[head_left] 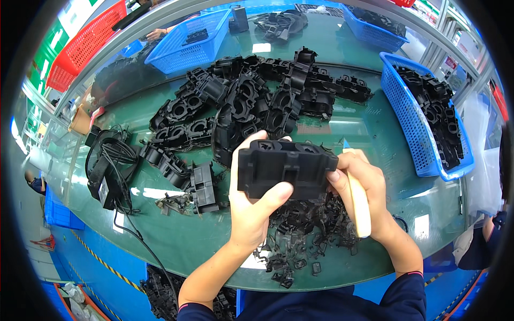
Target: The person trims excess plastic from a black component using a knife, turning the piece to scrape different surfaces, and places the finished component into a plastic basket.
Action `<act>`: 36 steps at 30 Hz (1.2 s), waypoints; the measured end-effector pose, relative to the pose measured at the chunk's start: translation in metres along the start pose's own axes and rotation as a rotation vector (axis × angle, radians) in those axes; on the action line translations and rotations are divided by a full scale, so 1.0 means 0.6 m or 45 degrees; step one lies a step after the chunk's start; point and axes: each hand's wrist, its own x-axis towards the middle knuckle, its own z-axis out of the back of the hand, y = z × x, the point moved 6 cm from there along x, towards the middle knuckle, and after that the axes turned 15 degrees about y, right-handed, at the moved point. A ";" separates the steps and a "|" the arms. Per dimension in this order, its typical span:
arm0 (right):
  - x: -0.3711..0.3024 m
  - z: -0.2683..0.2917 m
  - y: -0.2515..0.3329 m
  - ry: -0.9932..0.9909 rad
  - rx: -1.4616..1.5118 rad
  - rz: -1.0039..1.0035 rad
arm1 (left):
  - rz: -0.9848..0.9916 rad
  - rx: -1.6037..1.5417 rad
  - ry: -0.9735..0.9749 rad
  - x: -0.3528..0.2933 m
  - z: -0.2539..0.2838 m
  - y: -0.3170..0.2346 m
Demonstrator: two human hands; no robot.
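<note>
My left hand (254, 208) grips a black molded plastic part (284, 168) by its left end, thumb across the near face. Held in my right hand (367, 182) is a trimming knife (358, 206) with a pale yellow handle. Its bluish blade tip shows above my fingers. The right fingertips touch or nearly touch the part's right end. Below both hands lies a heap of black plastic scraps (300, 235) on the green tabletop (342, 275). Beyond the part, a large pile of similar black parts (241, 101) spreads over the table.
A blue basket (404, 120) of black parts stands at the right. Farther back are another blue basket (187, 48) and a red basket (85, 45). At the left, a black device with a coiled cable (115, 166) trails its cord over the table edge. A person (484, 241) is at the far right.
</note>
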 end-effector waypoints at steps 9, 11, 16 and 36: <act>0.001 0.018 0.017 -0.103 -0.306 0.088 | 0.052 0.223 -0.100 -0.008 0.015 0.005; 0.001 0.022 0.016 -0.124 -0.314 0.096 | 0.019 0.289 -0.069 -0.006 0.011 0.002; -0.007 0.026 -0.002 -0.119 -0.001 -0.053 | -0.001 0.369 0.006 -0.006 0.011 0.005; 0.004 0.025 0.005 0.035 0.356 0.001 | 0.258 -0.387 -0.114 -0.009 0.041 0.047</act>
